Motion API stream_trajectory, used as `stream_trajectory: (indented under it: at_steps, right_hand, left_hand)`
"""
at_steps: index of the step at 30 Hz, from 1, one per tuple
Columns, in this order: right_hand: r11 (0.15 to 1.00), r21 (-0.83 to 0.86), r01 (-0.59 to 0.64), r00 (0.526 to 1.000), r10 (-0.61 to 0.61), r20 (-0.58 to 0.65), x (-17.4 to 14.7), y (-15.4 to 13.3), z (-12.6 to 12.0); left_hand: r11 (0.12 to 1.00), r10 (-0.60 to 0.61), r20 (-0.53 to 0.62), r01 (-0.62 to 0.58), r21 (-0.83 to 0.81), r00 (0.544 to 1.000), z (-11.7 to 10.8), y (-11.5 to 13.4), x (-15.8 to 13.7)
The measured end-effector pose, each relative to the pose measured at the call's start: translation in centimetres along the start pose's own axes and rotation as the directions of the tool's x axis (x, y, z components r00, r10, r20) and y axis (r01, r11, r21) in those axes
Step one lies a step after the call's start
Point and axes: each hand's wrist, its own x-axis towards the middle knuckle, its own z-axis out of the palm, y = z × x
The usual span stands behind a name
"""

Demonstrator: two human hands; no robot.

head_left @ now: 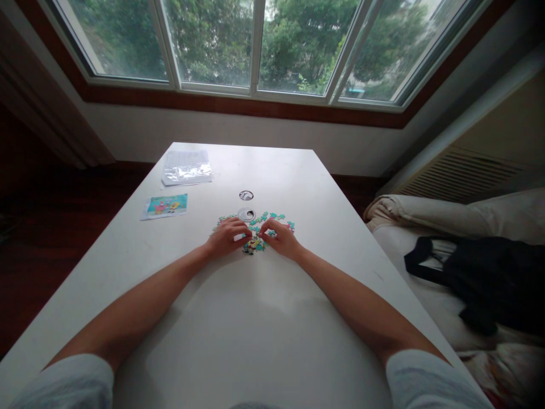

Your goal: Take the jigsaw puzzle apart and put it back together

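Small turquoise, yellow and pink jigsaw puzzle pieces (276, 216) lie spread in a loose heap on the white table (264, 335). My left hand (229, 236) rests at the heap's left side, thumb and forefinger pinched at a puzzle piece. Facing it across a narrow gap, my right hand (280, 237) also pinches a small piece between its fingertips. Just below the fingertips sits a cluster of yellow, red and dark pieces (254, 245); whether they are joined I cannot tell. Both hands hide part of the heap.
Beyond the heap lie two round, clear-and-dark items (246, 195), the nearer disc (246, 214) touching the pieces. A cartoon picture sheet (168, 204) and a clear plastic bag with papers (187, 167) are at left. Dark clothing (481, 278) lies on the cushioned seat (395, 244) at right.
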Motion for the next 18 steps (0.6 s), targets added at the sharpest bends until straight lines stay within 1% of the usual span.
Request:
stream_trajectory:
  at_steps: [4, 9, 12, 18]
  right_hand:
    - [1.0, 0.006, 0.031, 0.999, -0.031, 0.02, 0.0, 0.0, 0.1]
    - [1.0, 0.023, 0.021, 0.998, -0.023, 0.053, -0.1, -0.1, 0.2]
    - [0.999, 0.023, 0.028, 0.997, -0.03, 0.07, -0.2, 0.0, 0.3]
    - [0.999, -0.007, 0.041, 0.995, -0.04, 0.089, -0.3, -0.2, 0.3]
  left_hand:
    - [0.999, -0.014, -0.038, 0.013, -0.03, 0.999, 0.2, 0.2, 0.0]
    - [0.999, -0.038, -0.054, 0.037, -0.025, 0.998, 0.2, 0.8, 0.0]
    - [0.995, -0.059, -0.06, 0.054, -0.082, 0.996, 0.3, 1.2, 0.1]
    - [0.968, -0.142, -0.067, 0.124, -0.216, 0.988, 0.8, 1.4, 0.2]
